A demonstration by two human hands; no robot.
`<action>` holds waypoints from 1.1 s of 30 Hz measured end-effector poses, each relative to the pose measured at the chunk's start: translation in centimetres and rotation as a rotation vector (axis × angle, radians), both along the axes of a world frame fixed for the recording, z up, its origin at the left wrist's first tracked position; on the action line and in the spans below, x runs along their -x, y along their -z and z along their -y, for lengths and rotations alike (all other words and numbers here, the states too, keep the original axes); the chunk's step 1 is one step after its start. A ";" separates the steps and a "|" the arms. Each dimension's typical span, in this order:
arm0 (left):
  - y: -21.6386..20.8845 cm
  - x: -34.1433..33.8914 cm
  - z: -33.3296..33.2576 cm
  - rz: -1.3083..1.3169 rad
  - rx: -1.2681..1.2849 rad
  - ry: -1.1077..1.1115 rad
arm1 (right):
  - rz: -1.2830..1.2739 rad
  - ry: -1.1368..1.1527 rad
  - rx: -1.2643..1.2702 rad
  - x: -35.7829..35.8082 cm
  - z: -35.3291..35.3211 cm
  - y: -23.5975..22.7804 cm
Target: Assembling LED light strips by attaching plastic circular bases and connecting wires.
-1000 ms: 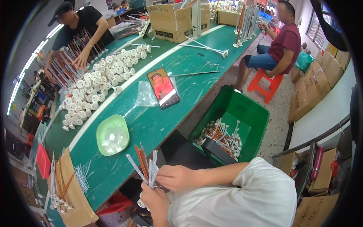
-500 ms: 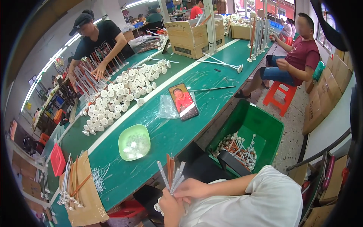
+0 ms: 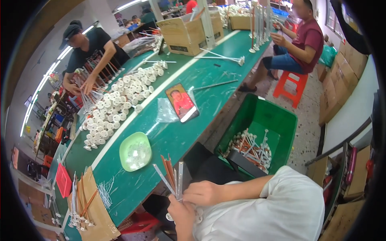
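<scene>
left hand (image 3: 181,212) and right hand (image 3: 205,193) both clamped on some grey-and-brown strips (image 3: 180,176), just off the tabletop (image 3: 173,138)'s near edge, green bowl (image 3: 124,154) nearby

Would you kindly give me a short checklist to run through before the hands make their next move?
1. Left hand closed around the bundle of grey and orange strips: ok.
2. Right hand at the bundle, beside the left: ok.
3. Upper ends of the bundle aligned: not ok; they fan out unevenly.
4. White discs below the hands all seated on strips: cannot tell; the hands hide too much.
5. Thin white wires lying on the table, beside the cardboard sheet: ok.
6. Smartphone lying apart from both hands: ok.
</scene>
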State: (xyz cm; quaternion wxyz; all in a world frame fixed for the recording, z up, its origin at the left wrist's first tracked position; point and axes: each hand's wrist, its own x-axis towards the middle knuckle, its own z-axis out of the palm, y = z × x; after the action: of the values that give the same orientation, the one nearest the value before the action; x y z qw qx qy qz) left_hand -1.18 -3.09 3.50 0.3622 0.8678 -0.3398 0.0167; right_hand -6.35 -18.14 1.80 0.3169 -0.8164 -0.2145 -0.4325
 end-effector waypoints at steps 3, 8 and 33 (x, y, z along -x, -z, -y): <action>1.2 0.3 -0.5 0.031 -0.009 -0.013 | -0.074 0.012 -0.091 0.4 -0.9 0.2; 0.3 0.1 -1.0 -0.200 0.127 0.160 | -1.078 -0.562 -1.360 0.7 -1.1 0.5; 8.3 11.3 -46.4 0.163 0.747 -1.369 | -0.197 -0.256 0.459 -18.6 -20.3 -4.1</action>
State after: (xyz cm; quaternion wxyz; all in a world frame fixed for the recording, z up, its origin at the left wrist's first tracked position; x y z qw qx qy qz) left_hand -12.44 43.29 -4.76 0.5134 0.7009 0.2733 0.4130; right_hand 12.25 2.20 5.88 0.1954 -0.8712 -0.3764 -0.2475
